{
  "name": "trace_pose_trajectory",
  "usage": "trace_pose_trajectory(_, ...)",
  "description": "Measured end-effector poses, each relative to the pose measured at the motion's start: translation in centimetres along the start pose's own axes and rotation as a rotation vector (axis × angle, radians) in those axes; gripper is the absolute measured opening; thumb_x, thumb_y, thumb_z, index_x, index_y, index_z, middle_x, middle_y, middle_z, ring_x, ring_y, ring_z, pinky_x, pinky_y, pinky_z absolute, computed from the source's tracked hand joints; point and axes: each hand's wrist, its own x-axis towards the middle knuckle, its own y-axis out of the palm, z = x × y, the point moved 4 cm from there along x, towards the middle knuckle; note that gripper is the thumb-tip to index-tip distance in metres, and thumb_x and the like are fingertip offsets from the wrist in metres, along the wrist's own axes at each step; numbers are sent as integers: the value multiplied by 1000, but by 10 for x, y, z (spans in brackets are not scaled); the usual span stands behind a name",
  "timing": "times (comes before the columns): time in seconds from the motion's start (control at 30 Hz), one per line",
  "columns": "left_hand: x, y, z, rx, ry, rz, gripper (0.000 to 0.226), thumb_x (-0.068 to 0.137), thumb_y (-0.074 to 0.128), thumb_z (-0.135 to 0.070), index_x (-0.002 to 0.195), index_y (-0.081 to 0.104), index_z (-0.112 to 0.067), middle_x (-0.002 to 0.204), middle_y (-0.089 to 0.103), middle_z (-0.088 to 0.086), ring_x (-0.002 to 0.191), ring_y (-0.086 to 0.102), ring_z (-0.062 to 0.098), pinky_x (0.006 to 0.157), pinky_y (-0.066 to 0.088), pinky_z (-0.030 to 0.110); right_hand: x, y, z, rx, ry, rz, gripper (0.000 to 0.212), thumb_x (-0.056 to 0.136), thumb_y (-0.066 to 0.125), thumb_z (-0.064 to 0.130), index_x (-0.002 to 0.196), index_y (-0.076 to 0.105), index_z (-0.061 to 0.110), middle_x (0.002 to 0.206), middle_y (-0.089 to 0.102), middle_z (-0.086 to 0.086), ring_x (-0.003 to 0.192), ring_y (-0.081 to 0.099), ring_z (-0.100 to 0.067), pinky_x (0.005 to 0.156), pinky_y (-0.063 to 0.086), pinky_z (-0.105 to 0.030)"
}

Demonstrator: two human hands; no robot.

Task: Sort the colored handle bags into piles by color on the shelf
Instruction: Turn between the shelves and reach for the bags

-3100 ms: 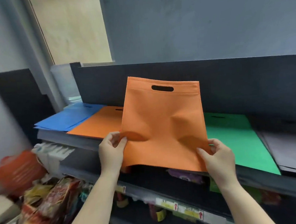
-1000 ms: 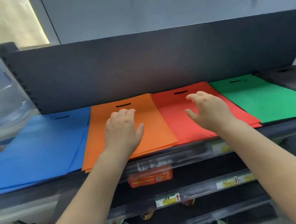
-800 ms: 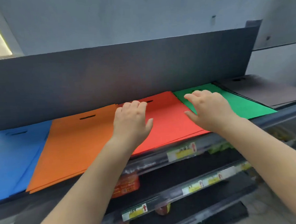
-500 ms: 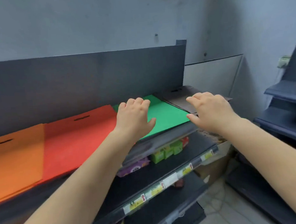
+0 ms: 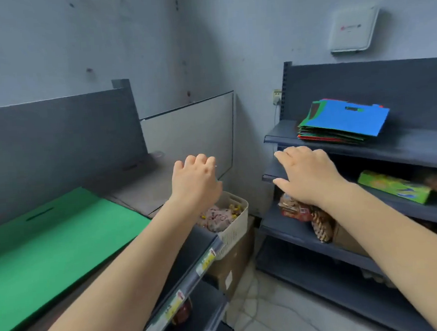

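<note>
Both hands were empty, fingers loosely curled, palms down in mid-air. The stack of mixed bags (image 5: 343, 123), a blue one on top, lay on the top board of the side shelf (image 5: 417, 146), ahead of and up to the right from the right hand (image 5: 307, 176), well apart from it. Its long side ran along the shelf's front edge. The left hand (image 5: 196, 183) hung farther off, leftward of the right one, so the right hand looked better placed to reach first. The green pile (image 5: 52, 244) lay behind and left of the left hand.
</note>
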Motion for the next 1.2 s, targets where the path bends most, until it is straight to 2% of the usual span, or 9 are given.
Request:
trace_pose_trajectory(0.17,84,29,-51,-64,103,-13,50,91,49,-45,132,42,-16,134,48,3,123,43,26,96,34,38,35,29,-69,-45,141,59,60,93,43,52,142,32,18,143,41,-2,132,36,-24,105,30,-43)
trace_pose_trajectory(0.47,220,74,-136,-127,259,-35,44,93,47,-41,129,43,-17,134,48,2,122,43,26,96,33,37,94,89,-177,-31,360,106,56,93,44,51,139,36,19,139,45,-1,129,39,-23,104,32,-44)
trace_pose_trajectory(0.77,312,126,-222,-180,359,-10,48,93,46,-44,134,42,-19,136,48,1,124,43,25,98,34,37,129,149,-278,21,468,149,56,96,40,50,142,34,19,140,45,-1,130,38,-23,106,30,-43)
trace_pose_trajectory(0.93,351,159,-267,-203,354,43,46,94,43,-46,131,44,-18,134,50,1,122,45,25,96,36,37,149,185,-338,59,486,172,57,97,37,50,145,31,18,144,42,-2,132,36,-24,106,29,-41)
trace_pose_trajectory(1.2,407,203,-315,-277,297,133,49,96,41,-46,137,41,-19,139,47,0,127,42,24,99,34,37,180,234,-415,182,547,191,56,99,33,48,143,34,15,143,42,-5,128,41,-26,102,33,-39)
